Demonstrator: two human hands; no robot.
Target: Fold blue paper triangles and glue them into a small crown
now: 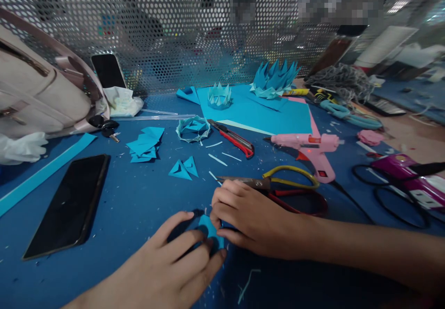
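- Blue paper piece (207, 225): lower centre of frame, on the blue table (132, 221), under both hands.
- Left hand (184, 262): bottom centre, fingers spread over the paper; can't tell if it's clamped.
- Right hand (255, 216): just right of centre, fingers curled, pinching the paper's right edge. Partly covers scissors (259, 184).
- Two folded triangles (180, 170) near centre; folded pile (145, 146) left of them.
- Centre: paper ring (192, 139) with blue pieces inside, red utility knife (238, 143) just beside it.
- Pink glue gun (304, 141): right of centre.
- Upper centre: small spiky ring (219, 99) and bigger spiky piece (274, 81), both at the blue sheet (239, 113).
- Dark phone (71, 202): lower left.
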